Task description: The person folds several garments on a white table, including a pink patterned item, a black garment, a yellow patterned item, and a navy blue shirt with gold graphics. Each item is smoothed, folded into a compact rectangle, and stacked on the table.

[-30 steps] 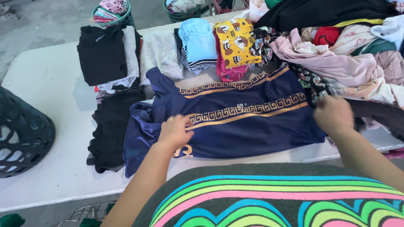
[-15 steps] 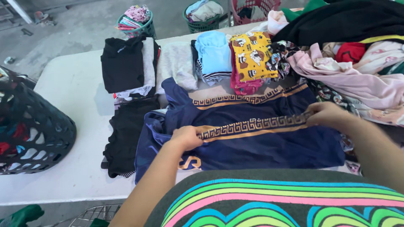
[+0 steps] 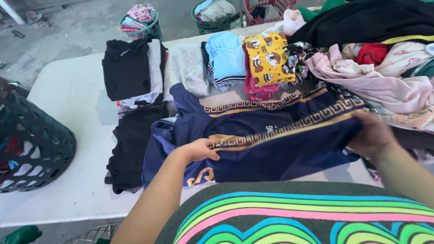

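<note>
Both hands have lifted the banded edge higher since the earlier frame. Dark basket [image 3: 31,149] far left; left hand [image 3: 199,150] closed, pinching the navy garment [image 3: 271,149] mid-table; right hand [image 3: 373,135] closed on its other end, beside the unsorted pile [image 3: 384,77]. Best keep the gold band taut and level so the fold lands square.

Setting: laundry-sorting area on bare concrete, probably a yard or utility space.
White folding table [image 3: 68,95] carries folded stacks [image 3: 131,68] and a loose clothes heap [image 3: 384,54]; laundry baskets [image 3: 140,20] of garments stand on the grey floor [image 3: 77,27].
</note>
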